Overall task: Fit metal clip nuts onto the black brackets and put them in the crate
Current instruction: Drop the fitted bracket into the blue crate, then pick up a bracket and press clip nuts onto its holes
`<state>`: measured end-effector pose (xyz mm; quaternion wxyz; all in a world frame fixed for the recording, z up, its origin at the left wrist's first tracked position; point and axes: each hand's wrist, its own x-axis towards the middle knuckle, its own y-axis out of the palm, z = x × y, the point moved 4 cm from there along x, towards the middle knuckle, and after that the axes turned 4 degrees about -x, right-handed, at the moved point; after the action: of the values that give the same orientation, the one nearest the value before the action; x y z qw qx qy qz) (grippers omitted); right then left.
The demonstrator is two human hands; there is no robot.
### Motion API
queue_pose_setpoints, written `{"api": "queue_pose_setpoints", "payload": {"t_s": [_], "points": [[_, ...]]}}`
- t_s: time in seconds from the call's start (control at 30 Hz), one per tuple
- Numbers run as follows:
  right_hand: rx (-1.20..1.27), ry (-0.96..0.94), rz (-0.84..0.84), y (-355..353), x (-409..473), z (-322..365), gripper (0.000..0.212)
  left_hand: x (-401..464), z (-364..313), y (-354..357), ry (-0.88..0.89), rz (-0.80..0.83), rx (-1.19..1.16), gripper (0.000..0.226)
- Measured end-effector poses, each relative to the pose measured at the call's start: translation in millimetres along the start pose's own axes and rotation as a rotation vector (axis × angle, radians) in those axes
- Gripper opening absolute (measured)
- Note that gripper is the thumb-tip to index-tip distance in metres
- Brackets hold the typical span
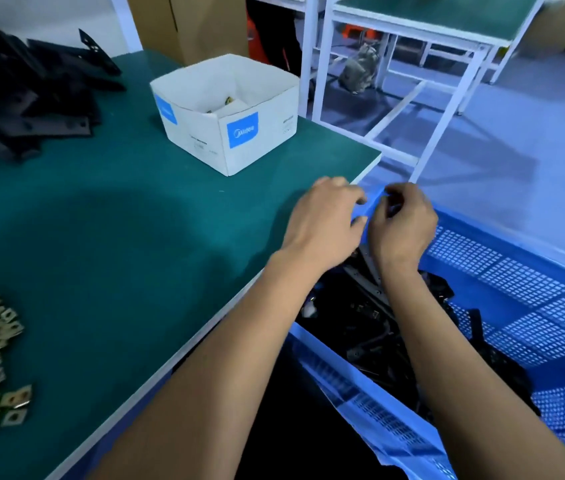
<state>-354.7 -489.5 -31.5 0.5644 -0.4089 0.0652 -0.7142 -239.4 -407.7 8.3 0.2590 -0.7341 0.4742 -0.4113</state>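
White carton [229, 133] on green table [101, 220]; backpack, perhaps [359, 69], beyond.

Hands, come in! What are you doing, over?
Left hand and right hand over blue crate, fingers curled; grip unclear. Black brackets inside. Nothing blocking.

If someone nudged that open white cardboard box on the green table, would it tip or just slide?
Probably slide: the white cardboard box looks low and wide with a flat base. It seems nearly empty, holding only a few small pieces, so likely light. Its thin open walls might flex under a push.
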Motion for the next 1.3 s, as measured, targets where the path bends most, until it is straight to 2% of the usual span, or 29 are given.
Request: {"api": "queue_pose_setpoints", "payload": {"t_s": [0.07, 0.17, 0.37, 0.5, 0.63, 0.77, 0.87, 0.97, 1.03, 1.07, 1.17, 1.23, 1.3], "points": [[0.129, -0.195, -0.022, 3, -10, 62, 0.019, -11, 21, -46, -0.061, -0.150, -0.023, 0.024], [0.290, -0.381, 0.090, 23, -36, 148, 0.018, -40, 64, -115, -0.182, -0.335, 0.006, 0.022], [0.293, -0.651, 0.750, 107, -138, 302, 0.019, -156, 164, -246, -0.507, -0.642, 0.113, 0.015], [0.238, -0.879, 0.958, 143, -212, 371, 0.033, -253, 224, -301, -0.772, -0.816, 0.093, 0.008], [0.130, -1.007, 1.006, 179, -269, 423, 0.048, -329, 256, -319, -0.876, -0.990, 0.016, 0.007], [-0.017, -1.124, 0.931, 208, -288, 454, 0.066, -345, 268, -327, -0.864, -1.176, -0.166, 0.007], [-0.112, -1.276, 0.946, 222, -300, 474, 0.103, -341, 270, -329, -0.859, -1.200, -0.164, 0.007], [-0.121, -1.301, 1.029, 233, -312, 488, 0.116, -340, 273, -327, -0.858, -1.210, -0.177, 0.009], [-0.098, -1.252, 0.980, 237, -311, 496, 0.111, -340, 275, -328, -0.861, -1.212, -0.178, 0.010], [-0.098, -1.236, 0.921, 238, -308, 499, 0.102, -339, 276, -328, -0.864, -1.213, -0.185, 0.009], [-0.131, -1.286, 0.833, 237, -295, 498, 0.044, -338, 279, -326, -0.878, -1.210, -0.206, 0.010], [0.042, -1.142, 0.844, 230, -280, 492, 0.010, -336, 282, -323, -0.886, -1.189, -0.231, 0.012], [0.307, -0.844, 0.877, 218, -268, 485, 0.014, -330, 283, -319, -0.881, -1.110, -0.274, 0.020]]}}
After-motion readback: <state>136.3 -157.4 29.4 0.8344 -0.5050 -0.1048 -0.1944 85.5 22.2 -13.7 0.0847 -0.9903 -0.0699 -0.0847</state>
